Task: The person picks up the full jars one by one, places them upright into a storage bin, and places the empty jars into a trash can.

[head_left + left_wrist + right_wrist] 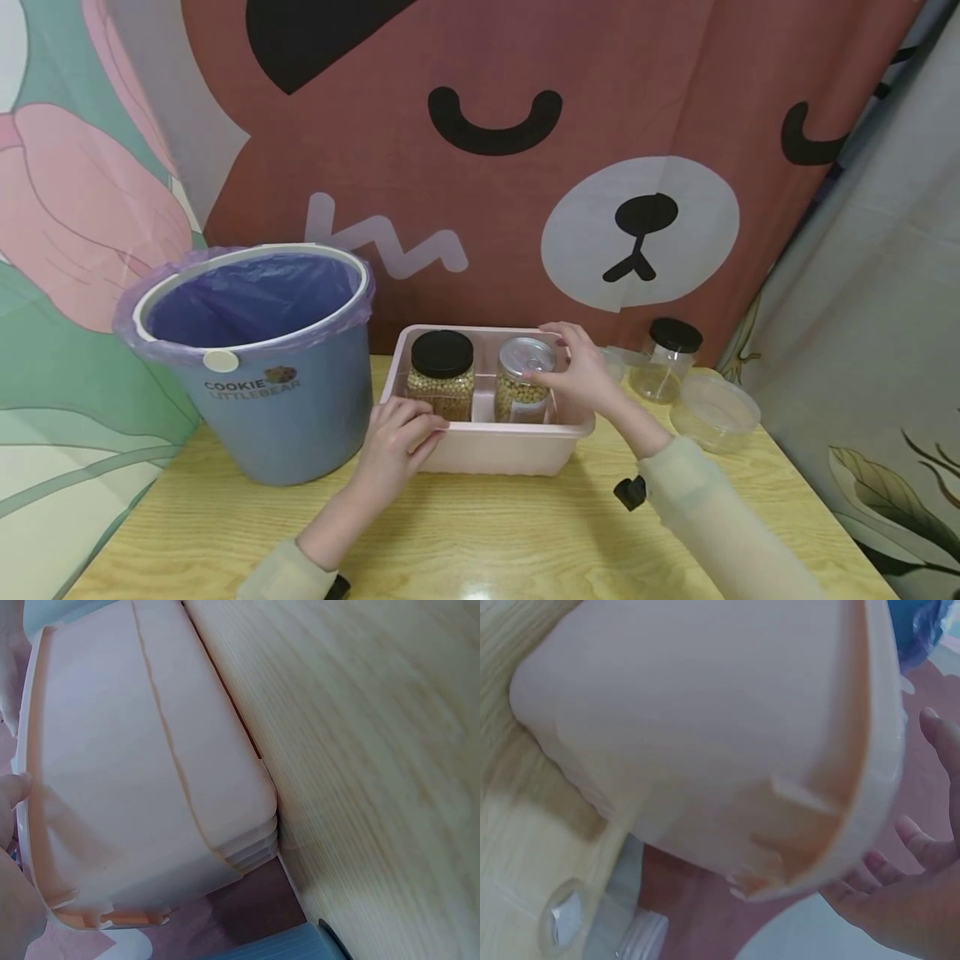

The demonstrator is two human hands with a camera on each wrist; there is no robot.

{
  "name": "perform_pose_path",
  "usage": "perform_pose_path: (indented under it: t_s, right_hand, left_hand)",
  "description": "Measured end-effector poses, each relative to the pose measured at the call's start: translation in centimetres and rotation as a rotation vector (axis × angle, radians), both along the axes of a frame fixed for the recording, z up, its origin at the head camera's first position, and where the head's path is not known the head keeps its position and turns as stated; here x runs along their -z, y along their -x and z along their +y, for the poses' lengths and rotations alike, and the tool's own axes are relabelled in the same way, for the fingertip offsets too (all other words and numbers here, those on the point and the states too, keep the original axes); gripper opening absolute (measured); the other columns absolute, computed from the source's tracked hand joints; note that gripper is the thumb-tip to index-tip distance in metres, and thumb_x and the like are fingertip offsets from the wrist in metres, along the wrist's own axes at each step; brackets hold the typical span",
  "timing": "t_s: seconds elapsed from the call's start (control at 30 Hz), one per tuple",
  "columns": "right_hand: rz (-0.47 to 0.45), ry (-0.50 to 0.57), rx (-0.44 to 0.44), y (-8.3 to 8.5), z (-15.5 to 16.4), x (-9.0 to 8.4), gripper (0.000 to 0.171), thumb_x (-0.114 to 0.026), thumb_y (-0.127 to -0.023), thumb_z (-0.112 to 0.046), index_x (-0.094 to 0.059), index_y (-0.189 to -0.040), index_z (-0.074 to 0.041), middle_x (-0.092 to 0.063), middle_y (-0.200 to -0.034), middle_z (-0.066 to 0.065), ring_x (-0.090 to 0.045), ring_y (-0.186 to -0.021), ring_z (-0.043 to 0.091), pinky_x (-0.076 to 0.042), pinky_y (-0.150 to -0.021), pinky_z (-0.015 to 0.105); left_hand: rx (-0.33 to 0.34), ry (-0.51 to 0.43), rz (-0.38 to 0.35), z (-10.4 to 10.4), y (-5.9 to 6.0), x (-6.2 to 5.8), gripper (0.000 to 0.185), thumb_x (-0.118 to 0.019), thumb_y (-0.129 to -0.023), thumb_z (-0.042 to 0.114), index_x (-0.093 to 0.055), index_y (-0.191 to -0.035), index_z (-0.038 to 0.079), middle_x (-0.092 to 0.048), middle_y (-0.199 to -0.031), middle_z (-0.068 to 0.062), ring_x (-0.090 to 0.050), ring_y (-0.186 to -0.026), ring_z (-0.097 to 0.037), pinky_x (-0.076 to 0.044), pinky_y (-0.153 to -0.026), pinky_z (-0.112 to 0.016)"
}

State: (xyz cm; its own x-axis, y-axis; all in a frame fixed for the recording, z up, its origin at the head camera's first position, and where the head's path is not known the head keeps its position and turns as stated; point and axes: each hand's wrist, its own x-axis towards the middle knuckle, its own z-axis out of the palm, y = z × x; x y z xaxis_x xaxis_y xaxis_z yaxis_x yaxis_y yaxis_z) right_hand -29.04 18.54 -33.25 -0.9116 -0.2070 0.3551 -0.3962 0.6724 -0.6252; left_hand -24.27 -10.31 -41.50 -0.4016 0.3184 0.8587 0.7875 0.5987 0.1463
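Observation:
A pink plastic storage bin (487, 450) stands on the wooden table. My left hand (397, 433) grips its front rim near the left corner, with the thumb (16, 787) against the outer side. Inside the bin are a black-lidded jar (442, 383) on the left and a clear can (522, 379) with a silver pull-tab lid on the right, both holding small pale yellow beans or grains. Over the bin's right end is my right hand (588, 375), its thumb at the edge of the silver lid and its fingers spread toward the back rim. The can is hidden in the right wrist view.
A blue bucket (285, 417) lined with a purple bag stands left of the bin. To the right are an empty clear jar with a black lid (675, 337) and a round clear container (714, 412). A patterned cloth (480, 200) hangs behind the table.

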Motion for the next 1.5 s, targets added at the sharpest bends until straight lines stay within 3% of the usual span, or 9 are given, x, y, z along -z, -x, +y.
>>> perform_pose_path:
  t_s: [0.2,0.43,0.53,0.67,0.87,1.1,1.2,1.33,1.5]
  right_hand:
    - [0.019,-0.017,0.034,-0.9,2.1,-1.4,0.075,-0.079,-0.074,-0.036,-0.045,-0.135,-0.010,-0.044,-0.137,0.013,-0.047,-0.119,0.033,-0.042,-0.095,0.051]
    - [0.034,-0.006,0.103,-1.4,6.4,-1.5,0.076,-0.074,-0.078,-0.042,-0.042,-0.138,-0.010,-0.042,-0.139,0.014,-0.044,-0.126,0.034,-0.038,-0.099,0.053]
    - [0.041,-0.019,0.155,-2.0,8.2,-1.5,0.074,-0.072,-0.079,-0.043,-0.041,-0.138,-0.011,-0.042,-0.139,0.015,-0.044,-0.124,0.037,-0.038,-0.097,0.055]
    - [0.059,-0.031,0.217,-3.0,10.3,-1.6,0.072,-0.072,-0.080,-0.040,-0.042,-0.138,-0.009,-0.041,-0.139,0.018,-0.042,-0.123,0.040,-0.038,-0.097,0.056]
    - [0.018,-0.039,0.307,-4.7,13.4,-1.7,0.076,-0.068,-0.083,-0.042,-0.035,-0.143,-0.008,-0.035,-0.141,0.026,-0.040,-0.122,0.047,-0.035,-0.091,0.060]
    - [-0.013,0.003,0.376,-5.3,16.7,0.2,0.079,-0.066,-0.085,-0.042,-0.031,-0.145,-0.006,-0.032,-0.143,0.027,-0.034,-0.123,0.048,-0.033,-0.093,0.062]
    - [-0.020,0.007,0.396,-5.5,17.9,1.3,0.078,-0.065,-0.086,-0.042,-0.030,-0.146,-0.006,-0.031,-0.142,0.029,-0.033,-0.123,0.049,-0.032,-0.093,0.063]
    - [-0.003,-0.011,0.425,-5.6,19.3,2.9,0.077,-0.064,-0.087,-0.040,-0.031,-0.145,-0.002,-0.031,-0.140,0.033,-0.033,-0.122,0.052,-0.031,-0.090,0.065]
    - [0.008,-0.019,0.477,-5.5,20.7,4.9,0.077,-0.064,-0.086,-0.041,-0.033,-0.143,0.000,-0.032,-0.140,0.034,-0.032,-0.123,0.054,-0.026,-0.090,0.068]
  left_hand:
    - [-0.001,0.020,0.009,-0.2,0.0,0.1,0.018,-0.078,-0.072,0.012,-0.072,-0.087,0.019,-0.063,-0.090,0.003,-0.053,-0.086,-0.019,-0.038,-0.075,-0.040]
    - [0.007,0.067,0.043,-0.9,-0.4,-0.6,0.019,-0.075,-0.075,0.012,-0.072,-0.093,0.017,-0.062,-0.092,0.000,-0.055,-0.087,-0.020,-0.039,-0.073,-0.039]
    - [-0.020,0.067,0.046,-1.6,-1.0,-1.8,0.021,-0.074,-0.075,0.011,-0.071,-0.096,0.014,-0.063,-0.094,-0.001,-0.055,-0.088,-0.021,-0.039,-0.074,-0.040]
    - [-0.086,0.041,0.090,-2.8,-1.8,-4.3,0.019,-0.068,-0.080,0.013,-0.070,-0.098,0.012,-0.063,-0.095,-0.004,-0.054,-0.089,-0.025,-0.038,-0.077,-0.045]
    - [-0.216,0.002,0.234,-5.0,-2.4,-7.9,0.020,-0.057,-0.087,0.018,-0.070,-0.098,0.007,-0.063,-0.096,-0.012,-0.054,-0.089,-0.036,-0.035,-0.077,-0.052]
    - [-0.368,0.015,0.335,-7.6,-1.4,-10.2,0.028,-0.068,-0.075,0.003,-0.068,-0.103,0.006,-0.062,-0.100,-0.016,-0.052,-0.092,-0.041,-0.032,-0.079,-0.056]
    - [-0.416,0.015,0.344,-8.3,-0.7,-10.7,0.024,-0.067,-0.078,0.001,-0.068,-0.102,0.004,-0.061,-0.100,-0.016,-0.051,-0.092,-0.041,-0.031,-0.079,-0.055]
    - [-0.451,0.008,0.344,-8.7,0.0,-10.8,0.016,-0.063,-0.083,0.002,-0.068,-0.099,0.003,-0.062,-0.096,-0.016,-0.052,-0.090,-0.040,-0.031,-0.079,-0.054]
    - [-0.446,-0.006,0.361,-8.9,0.4,-10.9,0.013,-0.063,-0.084,0.001,-0.068,-0.095,0.003,-0.062,-0.091,-0.016,-0.054,-0.084,-0.039,-0.031,-0.078,-0.053]
